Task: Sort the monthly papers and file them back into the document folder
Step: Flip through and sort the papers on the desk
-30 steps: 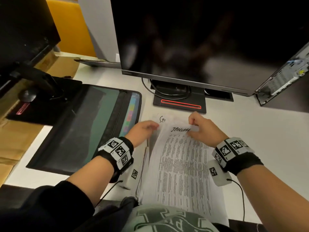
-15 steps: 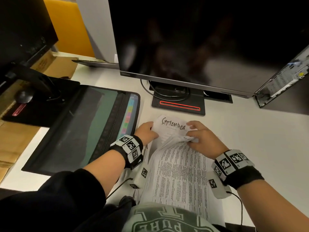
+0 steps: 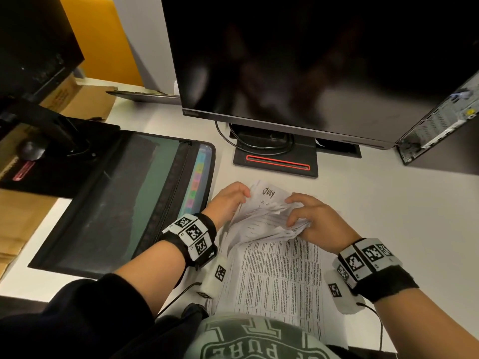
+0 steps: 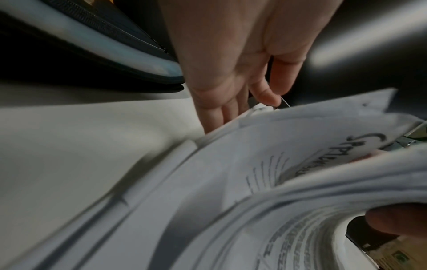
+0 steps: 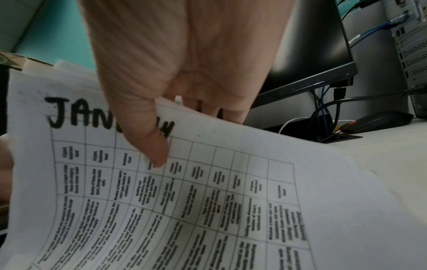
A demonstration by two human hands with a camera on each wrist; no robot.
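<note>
On the white table [image 3: 388, 203], just in front of the monitor [image 3: 311, 60], the person is leafing through a stack of papers [image 3: 274, 275] lying at the near edge. The right hand [image 3: 315, 220] is curling back the far ends of several top sheets; its grip is pinching that bundle, the thumb [image 5: 154, 146] lying on the sheet headed January [image 5: 208, 201] and the fingers underneath. The left hand [image 3: 228, 200] is gripping the left edge of the lifted sheets, fingers tucked among them, thumb on top. Between the two hands a sheet headed July [image 3: 269, 194] is showing, and the left wrist view is catching another heading that looks like September, though it is blurred.

The folder [image 3: 124, 200] is lying open to the left of the papers, near but apart from them, its coloured tabs [image 3: 197, 182] facing the stack. Its inside is too dark to tell whether any paper is in it.

Judging from this, the task is at an early stage: the months are standing out of order in one stack, so sorting is being worked on and is not finished, and filing into the folder appears not yet begun.
</note>
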